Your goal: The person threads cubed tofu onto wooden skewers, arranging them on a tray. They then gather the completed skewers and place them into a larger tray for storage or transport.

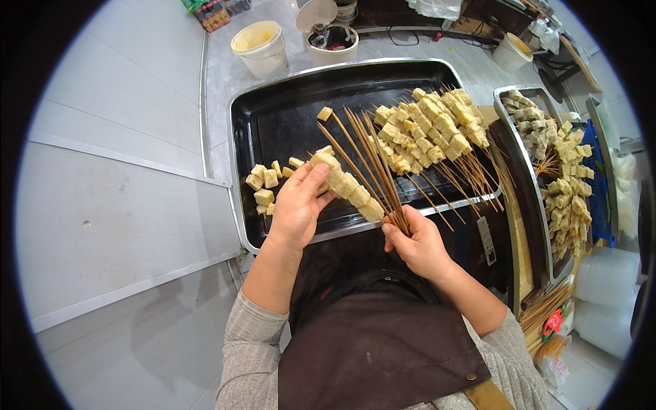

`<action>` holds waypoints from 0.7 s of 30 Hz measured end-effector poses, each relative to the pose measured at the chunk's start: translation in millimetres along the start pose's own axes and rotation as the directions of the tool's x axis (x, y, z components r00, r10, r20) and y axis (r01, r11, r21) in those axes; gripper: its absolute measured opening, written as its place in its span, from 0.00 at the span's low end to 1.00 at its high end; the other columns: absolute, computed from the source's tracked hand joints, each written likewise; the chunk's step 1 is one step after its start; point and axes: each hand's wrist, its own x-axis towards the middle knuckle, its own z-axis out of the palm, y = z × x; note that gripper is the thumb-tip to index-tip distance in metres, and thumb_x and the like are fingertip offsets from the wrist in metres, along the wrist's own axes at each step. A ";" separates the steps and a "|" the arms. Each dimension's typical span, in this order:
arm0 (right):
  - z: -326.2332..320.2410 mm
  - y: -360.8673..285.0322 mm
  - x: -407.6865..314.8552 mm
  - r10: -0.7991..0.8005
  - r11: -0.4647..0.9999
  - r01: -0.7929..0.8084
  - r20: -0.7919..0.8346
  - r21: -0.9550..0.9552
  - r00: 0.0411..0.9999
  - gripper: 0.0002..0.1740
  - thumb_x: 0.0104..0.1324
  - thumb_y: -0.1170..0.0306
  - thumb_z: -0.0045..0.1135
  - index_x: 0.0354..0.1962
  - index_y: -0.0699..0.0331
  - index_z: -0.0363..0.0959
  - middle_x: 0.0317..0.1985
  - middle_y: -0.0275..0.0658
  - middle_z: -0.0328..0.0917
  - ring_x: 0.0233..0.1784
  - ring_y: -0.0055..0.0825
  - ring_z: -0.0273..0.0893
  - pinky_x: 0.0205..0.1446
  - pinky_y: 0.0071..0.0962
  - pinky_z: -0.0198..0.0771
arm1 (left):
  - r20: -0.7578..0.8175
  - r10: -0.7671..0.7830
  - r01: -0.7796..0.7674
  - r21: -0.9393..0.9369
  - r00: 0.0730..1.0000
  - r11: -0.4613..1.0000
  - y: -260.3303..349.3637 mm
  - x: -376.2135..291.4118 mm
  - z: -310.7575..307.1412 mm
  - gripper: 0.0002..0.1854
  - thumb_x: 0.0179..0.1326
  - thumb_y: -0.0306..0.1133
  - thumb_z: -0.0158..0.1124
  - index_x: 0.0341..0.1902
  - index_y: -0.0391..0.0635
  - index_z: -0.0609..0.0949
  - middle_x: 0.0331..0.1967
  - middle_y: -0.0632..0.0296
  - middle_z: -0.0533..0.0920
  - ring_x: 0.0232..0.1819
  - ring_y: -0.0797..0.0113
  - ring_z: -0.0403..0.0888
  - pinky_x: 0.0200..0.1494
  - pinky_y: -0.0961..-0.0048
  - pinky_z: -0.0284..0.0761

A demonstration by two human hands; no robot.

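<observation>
My left hand [302, 205] grips the upper end of a skewer threaded with pale yellow, spongy cubes [353, 192], which look like frozen tofu. In my right hand [415, 241] is a bundle of bare brown wooden skewers [376, 164], fanned upward; the filled skewer's lower end meets this same hand. Both hands are over the near edge of a black metal tray [287, 113]. Loose cubes [264, 184] lie at the tray's left, partly hidden behind my left hand. One cube [324, 114] sits alone near the skewer tips. Finished skewers [430, 128] are piled at the tray's right.
A second tray [556, 256] at the right holds more loaded skewers [566, 200]. Bare skewers [548, 302] lie beside scissors with red and green handles [552, 323]. White buckets [264, 56] stand beyond the tray. A pale panel wall [128, 200] runs along the left.
</observation>
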 end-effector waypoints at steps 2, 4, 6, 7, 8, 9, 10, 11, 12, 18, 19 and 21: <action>3.9 -2.5 3.5 0.012 1.000 -0.012 -0.005 -0.002 1.000 0.07 0.72 0.72 0.56 0.43 0.68 0.73 0.29 0.31 0.76 0.28 0.15 0.75 0.33 0.19 0.71 | 0.007 0.045 -0.044 -0.097 0.999 0.994 2.7 4.3 4.1 0.20 0.76 0.49 0.52 0.58 0.47 0.76 0.52 0.63 0.82 0.58 0.68 0.78 0.61 0.61 0.74; 9.9 -3.9 5.9 0.036 0.999 -0.036 0.003 -0.007 0.999 0.08 0.72 0.72 0.56 0.43 0.68 0.73 0.29 0.31 0.76 0.28 0.14 0.74 0.32 0.19 0.70 | -0.011 0.076 -0.076 -0.310 0.997 0.948 -3.0 10.3 15.3 0.22 0.77 0.52 0.49 0.58 0.46 0.76 0.52 0.62 0.82 0.59 0.67 0.78 0.60 0.62 0.75; 16.4 -3.7 7.2 0.057 0.998 -0.056 0.033 -0.013 0.998 0.08 0.72 0.71 0.57 0.44 0.67 0.73 0.29 0.31 0.76 0.28 0.13 0.74 0.32 0.18 0.69 | -0.145 0.120 -0.158 -0.294 0.982 0.943 -11.7 17.0 28.8 0.25 0.77 0.55 0.47 0.59 0.46 0.73 0.44 0.64 0.81 0.48 0.69 0.80 0.51 0.65 0.78; 17.5 -3.4 6.6 0.090 0.996 -0.091 0.044 0.004 0.995 0.08 0.72 0.71 0.57 0.44 0.67 0.73 0.29 0.30 0.76 0.28 0.13 0.73 0.31 0.18 0.68 | -0.229 0.100 -0.165 -0.288 0.968 0.943 -13.8 21.1 33.0 0.25 0.77 0.55 0.47 0.60 0.47 0.73 0.41 0.65 0.80 0.44 0.70 0.80 0.48 0.67 0.79; 18.5 -2.7 5.7 0.123 0.992 -0.126 0.062 0.033 0.990 0.08 0.73 0.71 0.56 0.44 0.66 0.74 0.28 0.30 0.76 0.27 0.13 0.73 0.31 0.17 0.67 | -0.311 0.135 -0.225 -0.276 0.941 0.934 -17.1 25.0 38.5 0.23 0.77 0.54 0.47 0.58 0.47 0.71 0.34 0.68 0.76 0.32 0.74 0.75 0.36 0.72 0.76; 18.5 -1.8 4.5 0.176 0.982 -0.180 0.058 0.062 0.983 0.07 0.73 0.71 0.56 0.44 0.66 0.74 0.27 0.29 0.76 0.27 0.13 0.72 0.30 0.16 0.66 | -0.315 0.137 -0.234 -0.293 0.939 0.927 -19.5 27.4 42.3 0.23 0.77 0.54 0.47 0.57 0.46 0.71 0.32 0.68 0.74 0.30 0.75 0.73 0.33 0.74 0.74; 20.1 -0.1 3.6 0.086 0.986 -0.091 0.043 0.139 0.995 0.07 0.74 0.71 0.54 0.45 0.65 0.74 0.25 0.29 0.75 0.26 0.12 0.70 0.29 0.15 0.63 | -0.308 0.158 -0.255 -0.307 0.938 0.917 -21.4 29.2 45.5 0.23 0.77 0.54 0.47 0.56 0.45 0.70 0.31 0.67 0.73 0.27 0.77 0.71 0.30 0.75 0.71; 17.9 0.7 4.0 0.076 0.983 -0.084 0.051 0.162 0.996 0.07 0.74 0.71 0.54 0.46 0.65 0.73 0.25 0.29 0.75 0.26 0.12 0.70 0.29 0.15 0.63 | -0.334 0.126 -0.239 -0.321 0.934 0.917 -23.5 30.2 48.2 0.23 0.77 0.53 0.47 0.55 0.44 0.70 0.29 0.67 0.71 0.24 0.78 0.68 0.27 0.77 0.69; 16.3 1.9 4.6 0.087 0.977 -0.098 0.065 0.191 0.994 0.07 0.75 0.70 0.54 0.46 0.65 0.73 0.25 0.29 0.75 0.26 0.12 0.70 0.28 0.15 0.62 | -0.343 0.141 -0.253 -0.310 0.929 0.916 -27.0 30.5 51.9 0.22 0.78 0.53 0.45 0.52 0.44 0.69 0.27 0.68 0.69 0.22 0.79 0.65 0.24 0.79 0.64; 5.9 2.7 14.5 0.114 0.951 -0.147 0.132 0.271 0.985 0.07 0.76 0.67 0.53 0.42 0.63 0.71 0.23 0.30 0.76 0.18 0.12 0.63 0.21 0.16 0.58 | -0.184 0.131 -0.186 -0.328 0.974 0.926 -40.8 35.5 51.1 0.27 0.77 0.56 0.46 0.59 0.43 0.69 0.29 0.65 0.73 0.25 0.76 0.71 0.29 0.76 0.70; 2.6 1.3 16.0 0.098 0.966 -0.117 0.091 0.232 0.991 0.07 0.76 0.67 0.53 0.42 0.62 0.71 0.23 0.31 0.76 0.17 0.12 0.62 0.21 0.15 0.58 | -0.136 0.133 -0.171 -0.329 0.982 0.929 -39.4 38.1 47.0 0.28 0.76 0.57 0.47 0.61 0.42 0.68 0.31 0.64 0.75 0.27 0.75 0.72 0.31 0.75 0.72; -8.6 -2.3 19.4 0.101 0.984 -0.101 0.007 0.147 0.995 0.06 0.76 0.68 0.52 0.42 0.62 0.71 0.23 0.32 0.77 0.17 0.12 0.62 0.20 0.14 0.57 | -0.087 0.132 -0.140 -0.090 0.987 0.986 -29.5 39.3 28.8 0.31 0.75 0.57 0.49 0.65 0.40 0.69 0.48 0.53 0.81 0.47 0.64 0.81 0.51 0.66 0.78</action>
